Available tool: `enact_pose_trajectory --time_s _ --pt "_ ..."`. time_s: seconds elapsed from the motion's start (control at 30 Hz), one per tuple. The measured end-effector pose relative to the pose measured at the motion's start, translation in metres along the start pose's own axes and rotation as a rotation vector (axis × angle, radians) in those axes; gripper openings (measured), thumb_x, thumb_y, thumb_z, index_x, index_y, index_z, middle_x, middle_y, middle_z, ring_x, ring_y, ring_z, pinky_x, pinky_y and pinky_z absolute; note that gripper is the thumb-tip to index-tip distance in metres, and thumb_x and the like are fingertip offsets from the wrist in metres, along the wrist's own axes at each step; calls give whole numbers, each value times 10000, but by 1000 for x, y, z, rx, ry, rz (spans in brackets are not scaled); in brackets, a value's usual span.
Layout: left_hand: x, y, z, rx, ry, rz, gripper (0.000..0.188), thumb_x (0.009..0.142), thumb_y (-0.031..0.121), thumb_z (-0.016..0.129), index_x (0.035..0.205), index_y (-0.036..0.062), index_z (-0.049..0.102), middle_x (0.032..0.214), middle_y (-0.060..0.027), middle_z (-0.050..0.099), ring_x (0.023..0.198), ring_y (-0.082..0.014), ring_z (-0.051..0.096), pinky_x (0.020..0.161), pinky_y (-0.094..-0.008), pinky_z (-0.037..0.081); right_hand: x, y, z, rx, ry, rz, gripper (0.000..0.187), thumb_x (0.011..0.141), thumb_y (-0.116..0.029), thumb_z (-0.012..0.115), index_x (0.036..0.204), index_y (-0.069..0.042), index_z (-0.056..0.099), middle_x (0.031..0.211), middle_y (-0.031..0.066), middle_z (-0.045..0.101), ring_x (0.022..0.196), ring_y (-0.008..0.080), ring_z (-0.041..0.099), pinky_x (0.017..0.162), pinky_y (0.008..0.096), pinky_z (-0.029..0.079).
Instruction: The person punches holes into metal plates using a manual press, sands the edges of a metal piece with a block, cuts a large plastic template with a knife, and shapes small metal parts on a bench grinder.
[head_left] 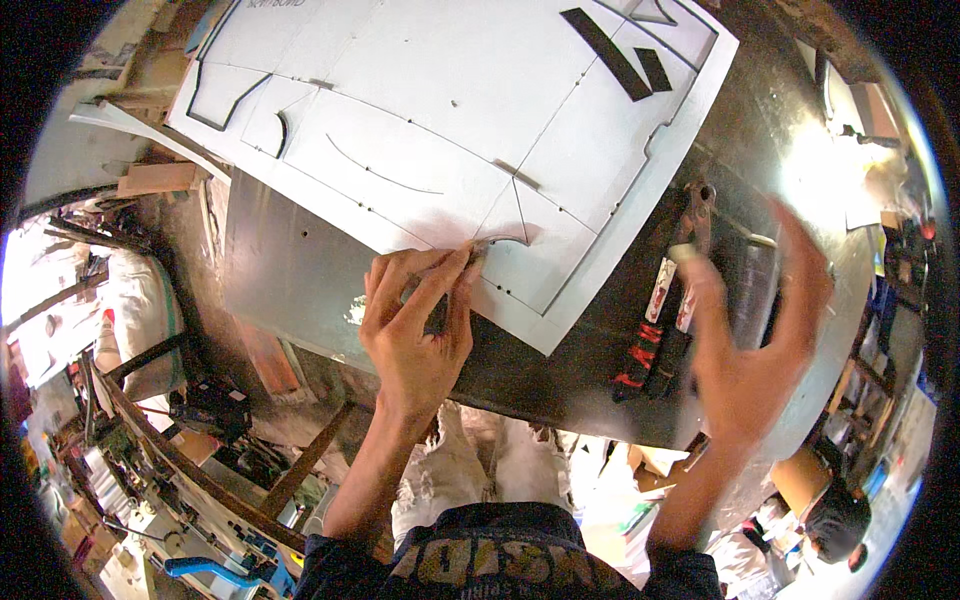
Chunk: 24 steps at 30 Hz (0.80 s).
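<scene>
A large white board (380, 140) lies tilted across the dark worktable, marked with thin lines and dark upright strips set along some of them. My left hand (420, 300) is at the board's near edge, its fingers pinched on one end of a thin curved strip (503, 239), which rests at a drawn line. Off to the right, my right hand (750, 350) is smeared by motion, thumb and fingers spread apart with nothing seen between them. Close by its thumb lies a long-handled plier-like tool (660, 290), its grips wrapped in red, white and black.
Two black flat pieces (610, 52) lie on the board's far right. The metal worktable (300, 260) has a curved near edge. Wooden offcuts (160, 178) sit at the left, white sacks (150, 310) below them. Another person (835, 520) is at the lower right.
</scene>
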<state>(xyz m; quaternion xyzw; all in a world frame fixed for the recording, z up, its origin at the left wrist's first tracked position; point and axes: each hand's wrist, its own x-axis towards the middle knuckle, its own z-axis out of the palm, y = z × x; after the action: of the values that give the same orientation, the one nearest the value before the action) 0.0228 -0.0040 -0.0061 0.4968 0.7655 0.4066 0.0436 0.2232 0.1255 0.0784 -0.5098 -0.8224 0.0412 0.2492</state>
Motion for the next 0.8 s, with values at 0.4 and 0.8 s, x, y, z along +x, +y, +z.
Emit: enact_pose_trajectory --time_s 0.4,0.8 --pt "-2 10 2 -53 -63 -55 298 767 -127 593 1044 -27 638 1092 -162 642 1084 -371 594 922 -450 498 44 -80 65 206 -711 -728 135 826 -152 619 836 -39 693 815 152 676 885 328 685 754 447 568" --pt "-14 8 4 -109 -108 -109 438 715 -118 559 1144 -33 579 1202 -209 567 1157 -441 500 1047 -533 397 45 -71 75 79 -885 -952 160 690 -27 699 839 16 661 872 158 644 794 317 677 729 417 567"
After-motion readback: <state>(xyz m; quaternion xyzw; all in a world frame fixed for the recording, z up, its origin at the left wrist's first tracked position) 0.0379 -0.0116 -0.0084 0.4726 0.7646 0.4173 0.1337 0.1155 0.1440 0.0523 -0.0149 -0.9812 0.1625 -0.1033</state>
